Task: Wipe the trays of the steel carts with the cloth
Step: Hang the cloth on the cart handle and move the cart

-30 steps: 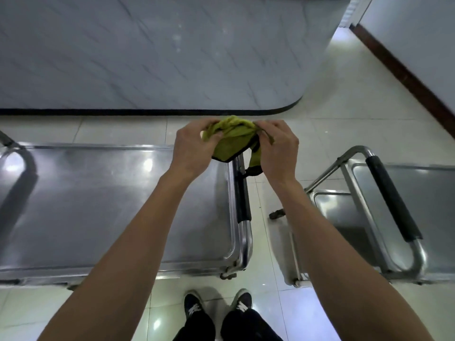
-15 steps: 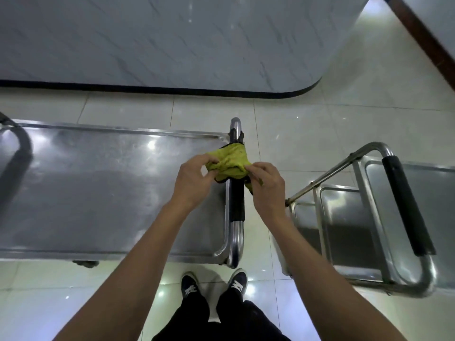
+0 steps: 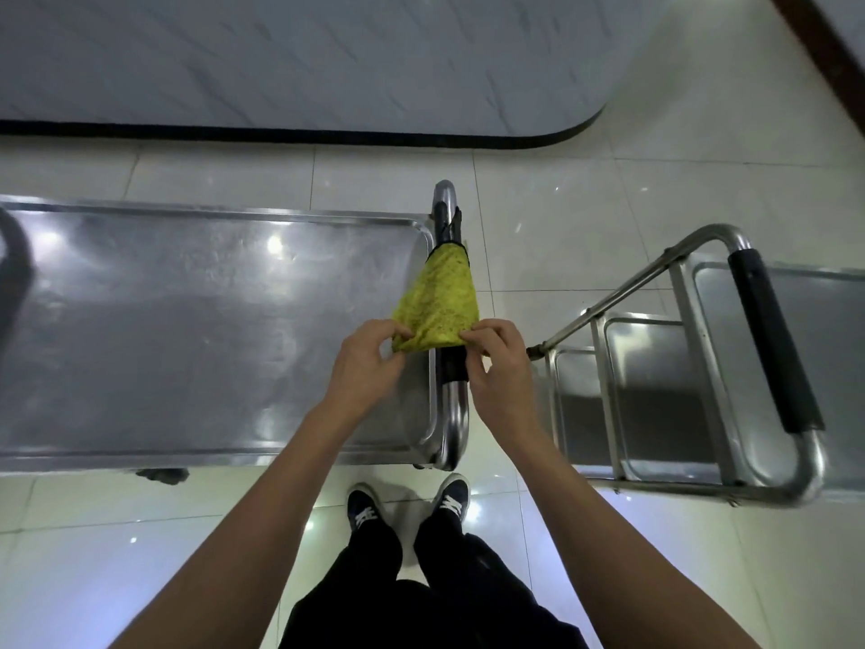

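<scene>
**Operator:** Starting at the left, I have the big steel cart tray (image 3: 187, 330) running across the view, its flat top bare and shiny, with a raised rim all round. At its right end stands the push handle (image 3: 450, 367) with a black sleeve. The yellow cloth (image 3: 440, 304) is draped over that handle, narrow at the far end and fanned wide toward me.

**Partner:** What are the hands doing?

**Operator:** My left hand (image 3: 367, 363) pinches the near left corner of the cloth between thumb and fingertips. My right hand (image 3: 498, 356) pinches the near right corner the same way. Neither is spread flat. Both sit just over the handle, close together.

**Partner:** How will the cloth behave?

**Operator:** I judge it light, limp and thin, so it will sag and bunch wherever it is not held. The corners are good for spreading or lifting it. For wiping I would gather it into a pad under a flat palm, since a loose edge could snag on the handle.

**Partner:** Room to work?

**Operator:** Plenty on the left tray, and I would expect grime to sit against the rim and in the rounded corners. Between the carts lies a strip of tiled floor (image 3: 538, 236), where my feet stand. On the right is the second cart (image 3: 655, 391), its trays framed by bars and its own black-sleeved handle, so strokes there look tighter to me.
</scene>
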### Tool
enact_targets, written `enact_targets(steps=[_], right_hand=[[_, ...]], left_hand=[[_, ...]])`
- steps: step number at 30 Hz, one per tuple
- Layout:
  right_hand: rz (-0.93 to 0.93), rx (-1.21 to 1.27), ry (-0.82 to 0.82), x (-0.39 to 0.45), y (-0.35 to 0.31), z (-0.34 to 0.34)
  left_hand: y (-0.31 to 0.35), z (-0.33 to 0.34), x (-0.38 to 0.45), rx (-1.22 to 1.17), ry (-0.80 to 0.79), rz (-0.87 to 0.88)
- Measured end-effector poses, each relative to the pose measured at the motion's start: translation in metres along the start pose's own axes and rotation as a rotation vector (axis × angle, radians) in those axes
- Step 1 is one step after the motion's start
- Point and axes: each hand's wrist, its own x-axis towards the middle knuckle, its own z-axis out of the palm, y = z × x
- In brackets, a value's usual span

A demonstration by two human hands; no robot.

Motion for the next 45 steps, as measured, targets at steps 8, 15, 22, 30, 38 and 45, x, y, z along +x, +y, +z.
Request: enact_targets(steps=[8, 15, 22, 30, 38, 45], right_hand=[[0.071, -0.034, -0.078, -0.008, -0.009, -0.001], [0.134, -0.112, -0.140, -0.008, -0.002, -0.027], [0.236, -0.184, -0.079, -0.010, 0.040, -0.101], [0.316, -0.326, 0.005, -0.046, 0.141, -0.231], [0.560, -0.435, 0.095, -0.079, 0.226, -0.307], [0.604, -0.238, 0.037, -0.079, 0.269, -0.301]], left_hand=[[0.015, -0.007, 0.000, 0.152, -0.020, 0.121], [0.063, 0.003, -0.002, 0.426, -0.091, 0.322], [0.117, 0.061, -0.010, 0.472, -0.166, 0.387], [0.198, 0.204, -0.021, 0.433, -0.298, 0.383], [0.267, 0.340, -0.019, 0.268, -0.441, 0.332], [0.285, 0.410, 0.008, 0.184, -0.607, 0.170]])
